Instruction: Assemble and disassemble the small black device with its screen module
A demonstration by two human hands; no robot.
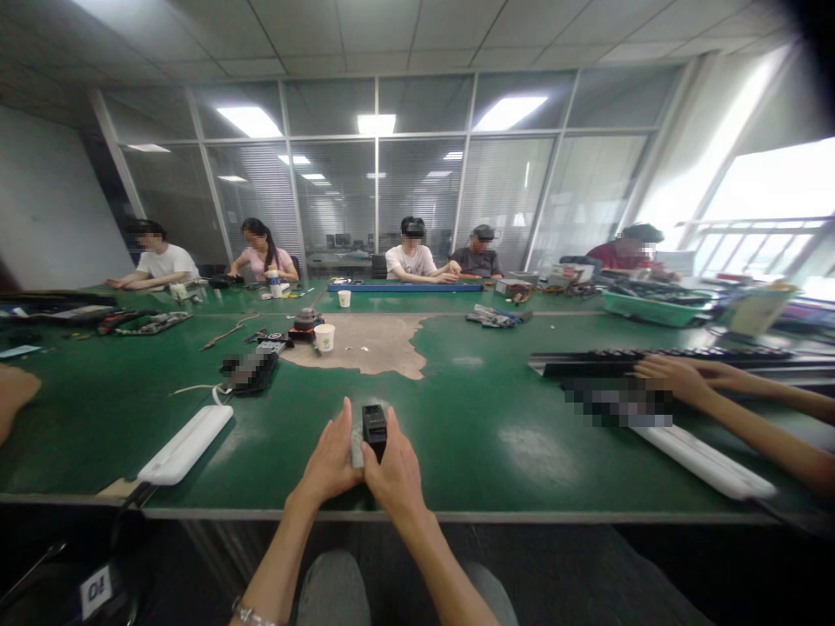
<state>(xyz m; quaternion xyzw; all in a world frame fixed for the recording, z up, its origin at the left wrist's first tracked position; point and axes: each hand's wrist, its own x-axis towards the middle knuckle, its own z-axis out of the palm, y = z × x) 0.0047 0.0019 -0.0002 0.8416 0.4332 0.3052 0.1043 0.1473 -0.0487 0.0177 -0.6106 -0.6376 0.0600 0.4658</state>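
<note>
Close to the near table edge, both of my hands are around a small black box-shaped device point(374, 424) with marks or slots on its top. My right hand point(399, 469) grips it, the thumb on the near side and the fingers along its right side. My left hand point(330, 461) is on the left with its fingers stretched out and pointing away from me. Between my left palm and the device shows a pale grey piece point(357, 448); whether my left hand touches it, I cannot tell.
White power strips lie left point(186, 445) and right point(708, 461) on the green table point(470, 487). Paper cups point(324, 337) stand ahead. A neighbour's hands point(678, 378) work at a black rail point(587, 363). A green basket point(656, 309) sits far right. Several people sit opposite.
</note>
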